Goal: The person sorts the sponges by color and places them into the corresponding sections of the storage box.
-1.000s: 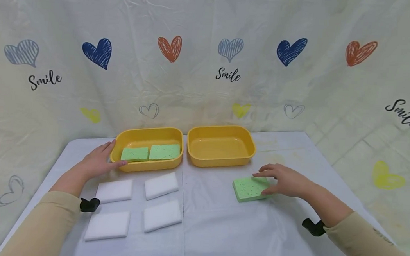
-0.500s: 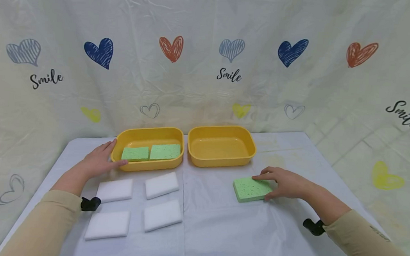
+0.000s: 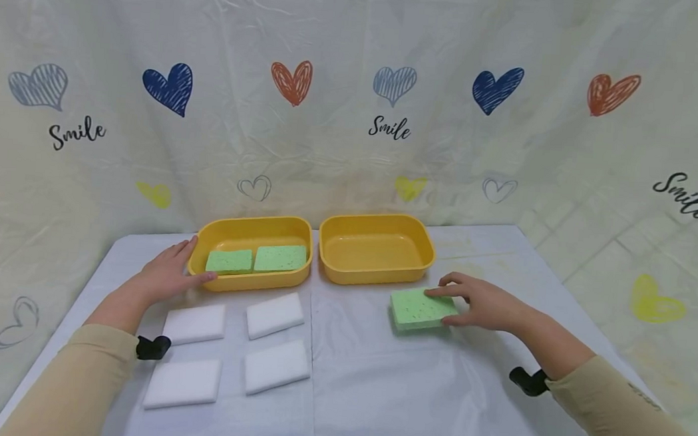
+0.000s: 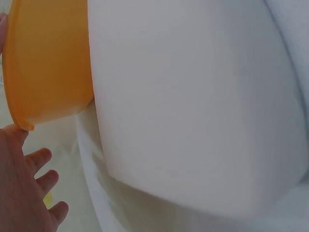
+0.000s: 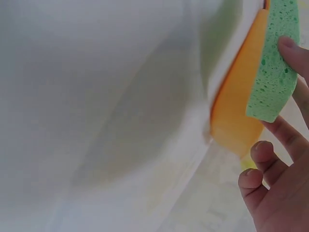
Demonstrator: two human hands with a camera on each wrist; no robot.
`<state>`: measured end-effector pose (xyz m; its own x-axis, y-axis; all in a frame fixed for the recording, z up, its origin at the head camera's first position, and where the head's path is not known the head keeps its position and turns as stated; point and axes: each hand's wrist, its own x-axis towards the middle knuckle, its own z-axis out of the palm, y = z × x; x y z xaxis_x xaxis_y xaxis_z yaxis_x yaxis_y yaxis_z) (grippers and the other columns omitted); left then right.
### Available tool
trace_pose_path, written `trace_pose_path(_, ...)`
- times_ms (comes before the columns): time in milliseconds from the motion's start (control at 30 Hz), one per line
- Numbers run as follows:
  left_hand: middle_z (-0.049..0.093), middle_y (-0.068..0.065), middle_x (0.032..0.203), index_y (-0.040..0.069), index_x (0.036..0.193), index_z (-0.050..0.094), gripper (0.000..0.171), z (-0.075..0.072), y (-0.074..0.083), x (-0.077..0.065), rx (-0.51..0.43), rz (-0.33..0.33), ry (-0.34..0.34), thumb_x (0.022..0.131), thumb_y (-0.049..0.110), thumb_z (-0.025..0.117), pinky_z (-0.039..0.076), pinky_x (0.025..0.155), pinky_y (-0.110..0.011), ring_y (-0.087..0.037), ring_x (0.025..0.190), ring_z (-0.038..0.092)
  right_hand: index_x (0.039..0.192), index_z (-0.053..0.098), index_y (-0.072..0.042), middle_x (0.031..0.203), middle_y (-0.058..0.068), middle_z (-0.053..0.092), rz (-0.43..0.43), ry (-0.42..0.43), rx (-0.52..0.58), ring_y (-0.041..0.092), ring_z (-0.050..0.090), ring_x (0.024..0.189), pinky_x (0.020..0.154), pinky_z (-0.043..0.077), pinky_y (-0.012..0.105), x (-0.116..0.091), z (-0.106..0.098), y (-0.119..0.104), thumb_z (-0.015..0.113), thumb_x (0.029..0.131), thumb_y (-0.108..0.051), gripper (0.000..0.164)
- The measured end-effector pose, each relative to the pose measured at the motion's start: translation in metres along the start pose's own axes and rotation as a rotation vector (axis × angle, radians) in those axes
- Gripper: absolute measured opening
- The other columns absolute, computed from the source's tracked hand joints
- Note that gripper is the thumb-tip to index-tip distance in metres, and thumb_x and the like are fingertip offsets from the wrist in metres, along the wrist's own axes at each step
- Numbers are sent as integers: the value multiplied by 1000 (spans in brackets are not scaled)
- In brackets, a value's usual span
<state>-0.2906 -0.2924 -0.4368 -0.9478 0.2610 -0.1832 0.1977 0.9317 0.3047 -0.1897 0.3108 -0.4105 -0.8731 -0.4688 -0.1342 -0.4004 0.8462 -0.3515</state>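
Note:
My right hand point(image 3: 481, 305) pinches a green sponge point(image 3: 420, 309) between thumb and fingers, gripping its right end. In the right wrist view the thumb presses one face of the sponge point(image 5: 275, 65), and a gap shows between it and the white surface. The left hand point(image 3: 166, 272) lies against the left end of a yellow tray point(image 3: 261, 284), fingers spread and thumb along the near rim. Two more green sponges, one smaller-looking point(image 3: 229, 261) and one to its right point(image 3: 280, 258), lie side by side inside that tray.
To the right stands a second yellow tray point(image 3: 375, 275) with nothing in it. Several white sponge-like pads lie nearer on the left, among them a front-left pad point(image 3: 183, 384) and a front-right pad point(image 3: 276, 367). A white, heart-printed curtain point(image 3: 335, 144) hangs behind the table.
The right hand's fingers closed on the green sponge's right end, then raised it off the table and moved it slightly left and toward the trays. The left hand stayed at its tray.

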Motion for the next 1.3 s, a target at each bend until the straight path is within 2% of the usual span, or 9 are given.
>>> trace_pose_path(200, 12, -37, 156, -3, 156, 1, 116, 0, 0, 0, -1, 7, 2, 86, 77, 49, 16, 111, -71, -57, 140, 14, 137, 62, -29, 132, 4, 53, -32, 45, 11, 25, 56, 103, 77, 49, 34, 13, -8, -13, 81, 83, -36, 57)
trace_pose_path(500, 11, -38, 155, -3, 156, 1, 118, -1, 2, -1, -14, -8, -5, 86, 78, 49, 15, 110, -72, -58, 139, 13, 137, 61, -30, 134, 6, 52, -71, 89, -26, 25, 55, 94, 74, 46, 34, 56, -19, -41, 79, 85, -39, 57)
trace_pose_path(633, 10, -38, 156, -2, 157, 0, 117, -1, 2, -1, -17, -7, -5, 86, 78, 49, 15, 110, -72, -58, 140, 12, 138, 60, -33, 136, 5, 51, -54, 90, -41, 28, 55, 100, 79, 47, 37, 82, -18, -55, 77, 86, -40, 55)
trace_pose_path(833, 11, -38, 155, -3, 157, 1, 116, -1, 4, -4, -20, -1, -5, 87, 76, 50, 15, 110, -72, -58, 140, 12, 139, 59, -35, 139, 7, 52, -29, 108, -36, 29, 53, 117, 97, 48, 44, 120, -13, -79, 75, 87, -45, 56)
trace_pose_path(1000, 11, -38, 155, -2, 157, 1, 115, 0, 4, -6, -28, -9, -4, 88, 74, 51, 15, 109, -73, -58, 140, 12, 139, 58, -39, 140, 4, 51, -13, 100, -20, 28, 52, 120, 101, 46, 45, 151, -9, -99, 73, 86, -51, 57)
trace_pose_path(1300, 13, -35, 157, -2, 157, 3, 113, -3, 7, -7, -32, 2, 15, 88, 73, 53, 16, 111, -71, -56, 141, 14, 141, 56, -36, 144, 3, 48, -107, 79, -20, 26, 52, 123, 104, 44, 41, 200, 1, -142, 72, 88, -49, 57)
